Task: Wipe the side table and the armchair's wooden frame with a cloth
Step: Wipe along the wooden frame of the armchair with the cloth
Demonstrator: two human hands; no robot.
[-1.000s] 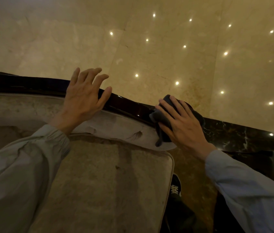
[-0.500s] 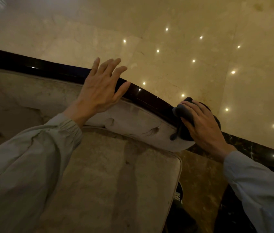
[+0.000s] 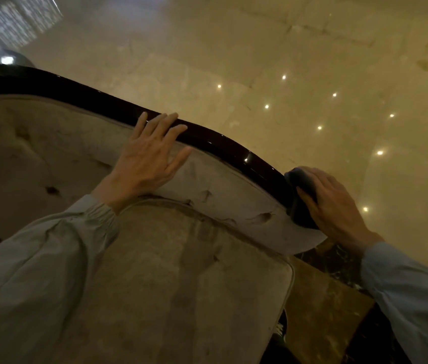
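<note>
The armchair's dark glossy wooden frame (image 3: 81, 97) curves along the top of the beige tufted backrest (image 3: 50, 153), from the upper left down to the right. My right hand (image 3: 339, 206) presses a dark blue-grey cloth (image 3: 301, 179) onto the frame's lower right end, fingers wrapped over the cloth. My left hand (image 3: 150, 156) lies flat on the backrest with fingers spread, fingertips touching the frame's edge. The side table is not in view.
The beige seat cushion (image 3: 181, 285) fills the lower middle. Polished marble floor (image 3: 286, 61) with ceiling-light reflections lies beyond the frame. A dark marble floor band (image 3: 339, 258) runs under my right arm, and my dark shoe (image 3: 280, 331) shows beside the cushion.
My right hand has slid the cloth down along the frame toward its right end. The view has swung left, showing more of the frame. My left hand stays braced on the backrest.
</note>
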